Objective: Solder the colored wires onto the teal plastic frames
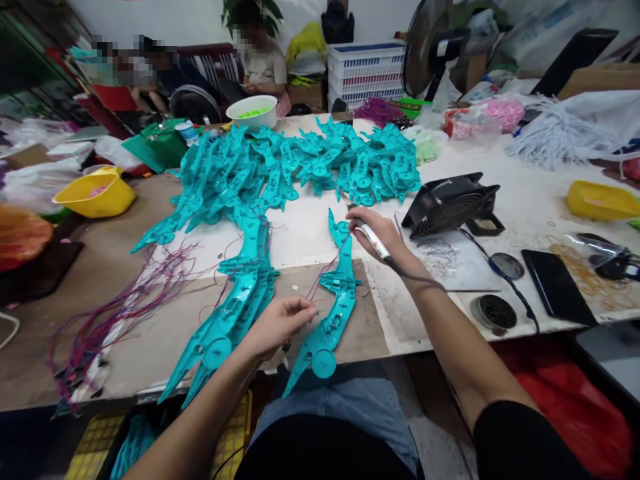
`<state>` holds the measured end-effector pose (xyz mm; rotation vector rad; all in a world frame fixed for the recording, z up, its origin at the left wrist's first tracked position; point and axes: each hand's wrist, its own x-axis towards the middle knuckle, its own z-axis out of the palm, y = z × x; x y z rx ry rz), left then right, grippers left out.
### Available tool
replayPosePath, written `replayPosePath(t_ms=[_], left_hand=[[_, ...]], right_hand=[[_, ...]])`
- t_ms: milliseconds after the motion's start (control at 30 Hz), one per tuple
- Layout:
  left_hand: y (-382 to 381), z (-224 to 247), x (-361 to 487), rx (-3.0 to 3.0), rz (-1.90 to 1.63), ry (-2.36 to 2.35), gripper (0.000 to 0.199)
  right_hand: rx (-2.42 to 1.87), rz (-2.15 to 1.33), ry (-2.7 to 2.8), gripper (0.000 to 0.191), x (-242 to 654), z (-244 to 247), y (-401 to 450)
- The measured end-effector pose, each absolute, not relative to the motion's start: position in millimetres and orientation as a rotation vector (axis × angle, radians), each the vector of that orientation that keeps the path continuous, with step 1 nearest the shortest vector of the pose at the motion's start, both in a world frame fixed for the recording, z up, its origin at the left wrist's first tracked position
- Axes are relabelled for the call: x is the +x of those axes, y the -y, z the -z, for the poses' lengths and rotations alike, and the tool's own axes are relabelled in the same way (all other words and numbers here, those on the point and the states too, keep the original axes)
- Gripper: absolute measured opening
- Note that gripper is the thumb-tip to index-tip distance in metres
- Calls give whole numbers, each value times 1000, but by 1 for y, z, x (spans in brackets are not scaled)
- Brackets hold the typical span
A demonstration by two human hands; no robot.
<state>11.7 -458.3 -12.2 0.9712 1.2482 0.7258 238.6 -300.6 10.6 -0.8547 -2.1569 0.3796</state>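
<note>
Left hand: The left hand (283, 323) is in front of the wearer, just left of the part, thumb and forefinger pinched on a thin red-and-purple wire (342, 249).
Right hand: The right hand (381, 232) is wrapped around a white-handled soldering iron (372, 241), held like a pen.
Iron tip: It points up and away, towards the pile, beyond the part's upper end; whether it touches anything cannot be told.
Wire: It slants across the part from the left fingertips up to the right fingers. Whether its upper end is pinched there or joined to the part is too small to tell.
Part: The teal part (345, 293), a long jointed plastic piece, lies between the hands, its lower point overhanging the near table edge.
Left of the part: Similar teal pieces (239, 297) lie close together, with loose wires (165, 267) beyond them.
Far side: A big pile (227, 170) of teal pieces spreads across the table (295, 233).
Step in hand: Probably wiring this part, with the wire being positioned for soldering.
Next move: It seems to call for a steady wire end on its contact and a brief, careful touch of the tip, clear of the plastic and fingers.
</note>
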Motion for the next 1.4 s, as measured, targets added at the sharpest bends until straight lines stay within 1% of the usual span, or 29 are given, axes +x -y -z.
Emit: replayPosePath(t_ms=[100, 200, 300, 400, 500, 567, 733, 967, 1133, 1300, 1400], left_hand=[[455, 33, 28, 930, -704, -1297, 43], [460, 48, 35, 937, -701, -1323, 45], [468, 51, 42, 978, -757, -1354, 44], [475, 50, 53, 1017, -858, -1375, 43], [477, 51, 70, 1009, -963, -1388, 41], [476, 55, 80, 957, -995, -1380, 41], [466, 59, 92, 765, -987, -1273, 42], [453, 48, 83, 699, -941, -1245, 40], [444, 43, 72, 883, -871, -1334, 36], [436, 38, 66, 1114, -839, -1407, 24], [433, 38, 69, 1116, -822, -1382, 20]], right_hand=[[-819, -517, 2216, 30, 223, 16, 285], [-935, -527, 2133, 23, 228, 35, 308], [-1097, -438, 1883, 27, 254, 38, 354], [-1302, -304, 1485, 31, 291, 35, 394], [-1527, -181, 1125, 30, 323, 36, 410], [-1605, -164, 1037, 30, 336, 40, 409], [-1598, -203, 1039, 32, 345, 52, 395], [-1624, -271, 1049, 35, 350, 61, 389], [-1625, -311, 1057, 37, 351, 65, 386], [-1623, -347, 1005, 35, 351, 65, 382], [-1605, -363, 981, 33, 347, 60, 383]])
